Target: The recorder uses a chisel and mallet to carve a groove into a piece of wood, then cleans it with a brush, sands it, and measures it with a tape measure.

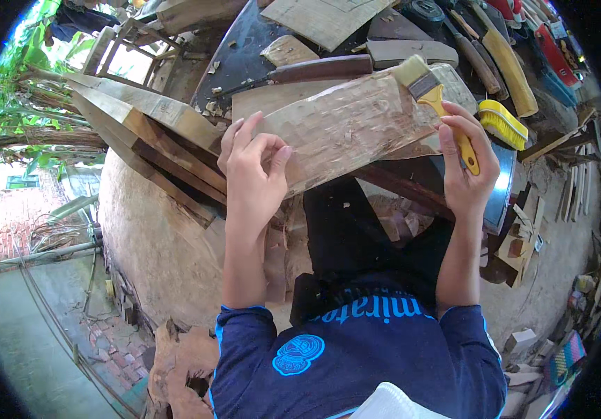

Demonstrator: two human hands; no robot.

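Note:
A long pale wooden board (356,119) with a rough, chiselled surface lies slantwise on the dark work table (237,45). My right hand (469,157) is closed on the yellow handle of a flat paintbrush (427,89), whose bristles rest at the board's upper right. My left hand (255,160) is over the board's left end, index finger curled toward the thumb and other fingers bent; what is between them, if anything, is hidden. A yellow scrubbing brush (501,124) sits right of my right hand. A wooden-handled tool (321,68) lies just behind the board.
Stacked angled planks (140,133) jut out at the left. Wooden-handled tools (496,56), a red item (552,52) and offcuts (314,17) crowd the table's back and right. Scrap wood (520,237) lies at lower right, a gnarled stump (178,363) at lower left.

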